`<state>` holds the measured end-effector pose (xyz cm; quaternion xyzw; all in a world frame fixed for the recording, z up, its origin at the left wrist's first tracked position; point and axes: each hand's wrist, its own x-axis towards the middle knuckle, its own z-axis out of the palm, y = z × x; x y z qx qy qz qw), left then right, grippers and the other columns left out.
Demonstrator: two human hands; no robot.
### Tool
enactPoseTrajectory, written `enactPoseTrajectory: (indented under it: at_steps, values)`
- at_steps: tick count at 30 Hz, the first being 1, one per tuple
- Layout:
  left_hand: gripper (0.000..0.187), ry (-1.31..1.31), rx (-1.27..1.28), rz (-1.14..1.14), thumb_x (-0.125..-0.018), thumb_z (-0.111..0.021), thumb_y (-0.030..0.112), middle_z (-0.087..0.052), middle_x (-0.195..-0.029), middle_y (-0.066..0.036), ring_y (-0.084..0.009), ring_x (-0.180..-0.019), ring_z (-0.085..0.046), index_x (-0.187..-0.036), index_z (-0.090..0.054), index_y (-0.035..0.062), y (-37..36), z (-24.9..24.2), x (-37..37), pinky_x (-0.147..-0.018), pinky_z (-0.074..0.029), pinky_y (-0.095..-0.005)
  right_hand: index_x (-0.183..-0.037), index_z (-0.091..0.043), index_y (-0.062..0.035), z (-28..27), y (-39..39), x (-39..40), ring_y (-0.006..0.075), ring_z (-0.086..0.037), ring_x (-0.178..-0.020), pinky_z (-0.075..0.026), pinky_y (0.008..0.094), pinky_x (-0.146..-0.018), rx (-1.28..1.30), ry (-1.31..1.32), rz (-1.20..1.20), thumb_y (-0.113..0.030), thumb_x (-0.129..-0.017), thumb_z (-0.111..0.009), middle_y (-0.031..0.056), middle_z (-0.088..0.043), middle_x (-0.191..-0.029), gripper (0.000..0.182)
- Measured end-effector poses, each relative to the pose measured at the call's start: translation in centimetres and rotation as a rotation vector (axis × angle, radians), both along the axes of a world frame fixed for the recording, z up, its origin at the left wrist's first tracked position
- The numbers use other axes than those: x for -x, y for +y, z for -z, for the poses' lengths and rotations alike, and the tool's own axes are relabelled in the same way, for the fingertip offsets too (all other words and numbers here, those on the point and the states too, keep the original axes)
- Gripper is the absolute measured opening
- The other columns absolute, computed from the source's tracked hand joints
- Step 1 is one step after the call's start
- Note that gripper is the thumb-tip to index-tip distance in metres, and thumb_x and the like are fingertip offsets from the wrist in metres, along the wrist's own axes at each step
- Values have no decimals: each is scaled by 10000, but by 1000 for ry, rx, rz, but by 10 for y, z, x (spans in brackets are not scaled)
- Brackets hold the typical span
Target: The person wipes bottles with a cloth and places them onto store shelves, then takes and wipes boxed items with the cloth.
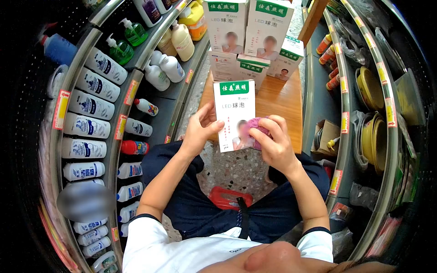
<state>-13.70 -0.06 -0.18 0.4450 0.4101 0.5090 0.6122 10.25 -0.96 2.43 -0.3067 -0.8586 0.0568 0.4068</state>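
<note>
A white LED bulb box [234,98] with a green label stands upright in front of me, at the near edge of a wooden table. My left hand [200,129] grips its left side, thumb on the front edge and the other fingers partly hidden behind. In my right hand [275,141] is a bunched pink cloth [261,127], pinched between thumb and fingers and pressed against the box's lower right side. Part of the cloth is covered by my fingers. Just behind are more bulb boxes, two upright ones [267,29] on top of others [252,68].
The wooden table [284,109] stands between two shelf rows. Left shelves hold white bottles [86,125] and green pump bottles [120,52]. On the right are spray cans [327,57] and yellow round items [371,88]. A red object [227,198] lies on the floor between my legs.
</note>
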Motion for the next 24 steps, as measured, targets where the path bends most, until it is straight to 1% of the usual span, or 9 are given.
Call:
enactPoseTrajectory:
  at_steps: [5,8,9,12,19,22,24]
  values:
    - [851,52,21,49,-814,-762,150,-524,-1324,-193,-227,-1204,-542,-1432,-264,-157,-5,4,-2,-1019,-441,-347,-1032,-676,-49,-6,6,-1,351,-512,-1013,-488,417,-855,-23,6,71,26,-684,-646,122,-564,-1109,358]
    - [910,19,40,114,-801,-778,134,-477,-1368,-204,-237,-1232,-518,-1451,-211,-156,-9,0,-6,-1032,-432,-354,-1029,-683,-53,-13,12,-3,351,-517,-1016,-489,418,-856,-60,26,121,28,-684,-647,125,-569,-1088,356]
    - [920,61,29,125,-798,-782,111,-451,-1388,-207,-243,-1244,-506,-1460,-197,-145,-9,2,-6,-1036,-434,-358,-1033,-684,-53,-16,14,-4,355,-524,-1013,-489,419,-858,-65,38,148,35,-684,-645,127,-574,-1071,362]
    - [914,30,67,165,-800,-778,100,-458,-1378,-201,-240,-1247,-502,-1468,-197,-129,-13,3,-10,-1031,-443,-360,-1036,-683,-51,-19,18,-5,358,-530,-1006,-489,418,-857,-61,61,204,46,-682,-643,130,-574,-1070,369]
    - [898,128,42,114,-793,-784,101,-490,-1326,-170,-221,-1193,-529,-1466,-229,-111,-15,-2,-14,-1009,-465,-354,-1046,-683,-62,-21,21,1,353,-530,-1002,-490,418,-853,-72,55,286,55,-668,-657,125,-573,-1074,396]
    - [899,93,68,96,-779,-793,95,-504,-1309,-162,-214,-1168,-540,-1465,-246,-101,-12,-4,-9,-992,-474,-350,-1055,-683,-69,-11,19,5,348,-525,-1014,-490,413,-854,-73,62,273,53,-660,-667,118,-570,-1087,413]
    - [882,78,69,60,-783,-790,120,-515,-1298,-165,-209,-1157,-547,-1457,-266,-102,-12,-6,-8,-980,-478,-339,-1062,-679,-63,-6,15,8,346,-518,-1022,-486,413,-863,-51,48,234,46,-662,-666,113,-568,-1097,415]
